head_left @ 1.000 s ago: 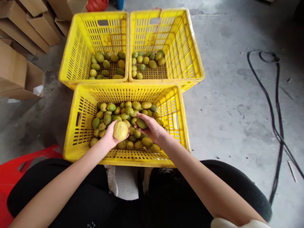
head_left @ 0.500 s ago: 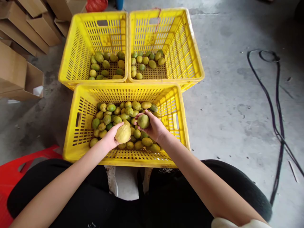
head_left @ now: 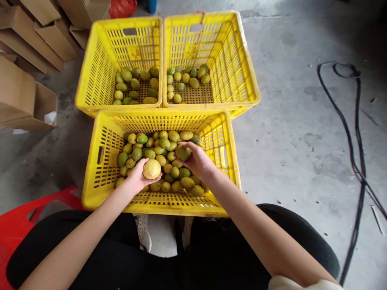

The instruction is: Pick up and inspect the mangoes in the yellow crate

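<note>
My left hand (head_left: 140, 176) is closed around a pale yellow lemon (head_left: 151, 169), which faces up between thumb and fingers. In my right hand (head_left: 197, 160) sits a darker green lemon (head_left: 183, 152), partly covered by the fingers. Both hands are above the near yellow crate (head_left: 161, 209), whose floor is covered with many yellow and green lemons (head_left: 160, 160). Behind it stand a left yellow crate (head_left: 86, 72) and a right yellow crate (head_left: 234, 72), side by side, each with a smaller number of lemons on its floor.
Cardboard boxes (head_left: 18, 88) are stacked at the far left. A red plastic chair (head_left: 15, 225) is beside my left leg. A black cable (head_left: 347, 129) lies looped on the concrete floor (head_left: 287, 133) at the right. A red bag (head_left: 123, 7) lies behind the crates.
My left hand has moved slightly left with its lemon, turning it. My right hand has turned its green lemon, so the fruit looks darker. The view has shifted a little.
</note>
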